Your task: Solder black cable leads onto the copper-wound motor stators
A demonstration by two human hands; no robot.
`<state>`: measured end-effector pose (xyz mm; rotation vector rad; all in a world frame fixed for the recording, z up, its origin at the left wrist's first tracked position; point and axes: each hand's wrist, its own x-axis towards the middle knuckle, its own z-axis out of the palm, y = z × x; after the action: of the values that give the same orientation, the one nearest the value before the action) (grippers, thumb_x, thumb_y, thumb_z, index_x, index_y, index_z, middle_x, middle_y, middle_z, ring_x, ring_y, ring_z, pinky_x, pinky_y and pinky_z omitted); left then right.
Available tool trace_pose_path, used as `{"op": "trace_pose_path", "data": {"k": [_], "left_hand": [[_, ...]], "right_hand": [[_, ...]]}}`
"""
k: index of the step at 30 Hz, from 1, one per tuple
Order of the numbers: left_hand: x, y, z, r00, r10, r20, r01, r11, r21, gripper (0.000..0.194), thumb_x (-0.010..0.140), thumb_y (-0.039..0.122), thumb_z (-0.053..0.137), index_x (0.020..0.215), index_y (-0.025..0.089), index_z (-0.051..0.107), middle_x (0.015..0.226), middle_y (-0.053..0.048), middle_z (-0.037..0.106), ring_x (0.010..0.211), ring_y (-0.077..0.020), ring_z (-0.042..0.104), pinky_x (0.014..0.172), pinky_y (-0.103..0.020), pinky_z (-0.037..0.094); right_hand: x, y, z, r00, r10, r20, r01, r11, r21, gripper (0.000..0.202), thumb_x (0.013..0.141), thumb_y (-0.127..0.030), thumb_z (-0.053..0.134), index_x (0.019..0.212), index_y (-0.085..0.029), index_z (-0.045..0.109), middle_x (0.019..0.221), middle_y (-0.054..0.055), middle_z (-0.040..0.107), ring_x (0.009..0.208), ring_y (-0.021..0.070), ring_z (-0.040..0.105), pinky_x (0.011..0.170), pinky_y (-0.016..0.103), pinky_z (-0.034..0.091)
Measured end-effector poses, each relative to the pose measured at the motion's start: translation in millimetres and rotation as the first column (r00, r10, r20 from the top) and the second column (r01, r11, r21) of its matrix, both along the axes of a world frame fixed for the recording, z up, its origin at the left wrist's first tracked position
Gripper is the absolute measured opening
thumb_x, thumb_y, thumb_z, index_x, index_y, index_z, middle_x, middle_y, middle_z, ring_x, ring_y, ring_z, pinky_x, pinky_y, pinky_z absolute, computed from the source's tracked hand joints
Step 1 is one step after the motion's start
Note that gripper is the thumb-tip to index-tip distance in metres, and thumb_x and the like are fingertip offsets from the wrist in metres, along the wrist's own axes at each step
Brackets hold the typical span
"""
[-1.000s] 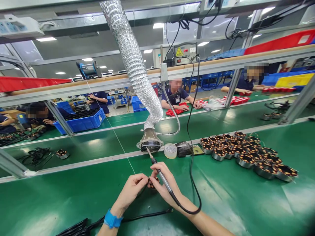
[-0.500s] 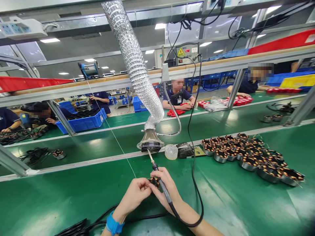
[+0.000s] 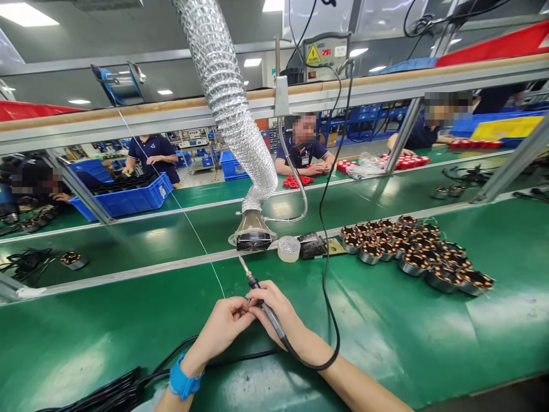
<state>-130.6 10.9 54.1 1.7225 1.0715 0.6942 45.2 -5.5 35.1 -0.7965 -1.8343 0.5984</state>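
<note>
My right hand (image 3: 278,315) is closed around a soldering iron (image 3: 271,316), whose metal tip points up and away toward the fume extractor's hood. Thumb and fingers of my left hand (image 3: 225,325) are pinched together against the right fingertips. A thin pale strand of solder wire (image 3: 198,239) runs down from a spool (image 3: 118,83) on the shelf to the top of my left hand. Whatever lies between the fingertips is mostly covered. A blue band (image 3: 183,377) circles my left wrist.
Beyond my hands hangs the extractor hood (image 3: 254,232) on a silver duct (image 3: 234,97). Beside it stand a round translucent tub (image 3: 289,249) and a dark holder (image 3: 312,246). Several copper-wound stators (image 3: 414,263) cover the right. Black cables (image 3: 115,392) lie front left. Co-workers sit across the bench.
The view has tilted down and shifted right. Both hands stay together, and the copper-wound stator that showed between them is now almost hidden by the fingers.
</note>
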Motion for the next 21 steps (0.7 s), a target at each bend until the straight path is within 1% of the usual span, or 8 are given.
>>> {"op": "trace_pose_path", "data": {"k": [3, 6, 8, 10, 12, 15, 17, 21], "left_hand": [[-2.4, -0.3, 2.7, 0.999, 0.004, -0.034, -0.004, 1.000, 0.015, 0.027, 0.087, 0.037, 0.060, 0.077, 0.014, 0.066, 0.071, -0.001, 0.058, 0.065, -0.0131, 0.044, 0.060, -0.023, 0.034], [-7.7, 0.5, 8.7, 0.993, 0.020, -0.116, -0.011, 0.996, 0.085, 0.025, 0.086, 0.037, 0.061, 0.075, 0.016, 0.067, 0.072, -0.001, 0.059, 0.066, -0.0141, 0.045, 0.061, -0.024, 0.034], [-11.2, 1.7, 12.4, 0.987, 0.019, -0.162, 0.003, 0.991, 0.134, 0.023, 0.086, 0.036, 0.061, 0.074, 0.017, 0.068, 0.072, -0.001, 0.059, 0.070, -0.0157, 0.048, 0.065, -0.025, 0.035], [-13.1, 3.2, 14.0, 0.987, 0.008, -0.158, 0.016, 0.989, 0.150, 0.023, 0.087, 0.036, 0.060, 0.073, 0.018, 0.068, 0.075, -0.002, 0.061, 0.076, -0.0174, 0.051, 0.070, -0.025, 0.037], [-13.1, 4.7, 13.2, 0.993, -0.005, -0.115, 0.018, 0.993, 0.113, 0.025, 0.087, 0.037, 0.059, 0.073, 0.018, 0.067, 0.076, -0.002, 0.062, 0.077, -0.0175, 0.052, 0.072, -0.026, 0.039], [-10.7, 6.7, 10.1, 0.999, 0.012, -0.053, -0.014, 1.000, -0.021, 0.029, 0.085, 0.041, 0.058, 0.075, 0.017, 0.069, 0.070, -0.001, 0.061, 0.065, -0.0150, 0.050, 0.063, -0.025, 0.038], [-9.2, 7.9, 8.0, 0.997, 0.065, -0.029, -0.067, 0.994, -0.081, 0.030, 0.081, 0.042, 0.061, 0.075, 0.015, 0.071, 0.068, -0.002, 0.064, 0.063, -0.0149, 0.050, 0.061, -0.025, 0.038], [-9.2, 12.1, 2.1, 0.975, 0.220, 0.010, -0.219, 0.972, -0.085, 0.025, 0.074, 0.037, 0.065, 0.072, 0.014, 0.074, 0.071, -0.005, 0.070, 0.068, -0.0179, 0.057, 0.065, -0.026, 0.041]], "right_hand": [[0.2, 1.3, -4.4, 1.000, -0.019, 0.012, 0.019, 1.000, 0.016, 0.029, 0.095, -0.008, 0.046, 0.117, -0.024, 0.055, 0.105, 0.005, 0.048, 0.090, 0.0142, 0.057, 0.082, 0.026, 0.052], [0.1, 3.1, -8.9, 1.000, -0.030, 0.006, 0.030, 0.999, 0.025, 0.031, 0.095, -0.007, 0.046, 0.118, -0.025, 0.054, 0.106, 0.004, 0.046, 0.088, 0.0134, 0.058, 0.082, 0.025, 0.053], [0.2, 4.5, -11.4, 0.999, -0.029, 0.016, 0.029, 0.999, 0.025, 0.031, 0.095, -0.007, 0.045, 0.119, -0.025, 0.054, 0.107, 0.005, 0.046, 0.087, 0.0131, 0.058, 0.081, 0.025, 0.053], [-0.1, 5.9, -13.6, 0.999, -0.036, 0.038, 0.035, 0.999, 0.040, 0.032, 0.095, -0.007, 0.045, 0.120, -0.025, 0.054, 0.107, 0.005, 0.046, 0.089, 0.0141, 0.057, 0.081, 0.026, 0.053], [-1.1, 7.2, -15.5, 0.997, -0.052, 0.059, 0.049, 0.997, 0.059, 0.033, 0.094, -0.007, 0.045, 0.120, -0.025, 0.055, 0.106, 0.006, 0.047, 0.090, 0.0152, 0.056, 0.081, 0.027, 0.053], [-3.6, 8.4, -17.6, 0.996, -0.064, 0.065, 0.060, 0.996, 0.059, 0.032, 0.095, -0.007, 0.043, 0.119, -0.024, 0.055, 0.105, 0.006, 0.047, 0.086, 0.0148, 0.057, 0.080, 0.028, 0.054], [-5.2, 8.9, -18.4, 0.996, -0.070, 0.062, 0.066, 0.996, 0.053, 0.030, 0.096, -0.008, 0.043, 0.118, -0.023, 0.056, 0.104, 0.006, 0.047, 0.085, 0.0146, 0.057, 0.078, 0.027, 0.054], [-4.4, 9.9, -17.1, 0.994, -0.102, 0.043, 0.099, 0.993, 0.064, 0.029, 0.096, -0.012, 0.044, 0.120, -0.023, 0.057, 0.102, 0.007, 0.051, 0.084, 0.0153, 0.059, 0.075, 0.027, 0.054]]}}
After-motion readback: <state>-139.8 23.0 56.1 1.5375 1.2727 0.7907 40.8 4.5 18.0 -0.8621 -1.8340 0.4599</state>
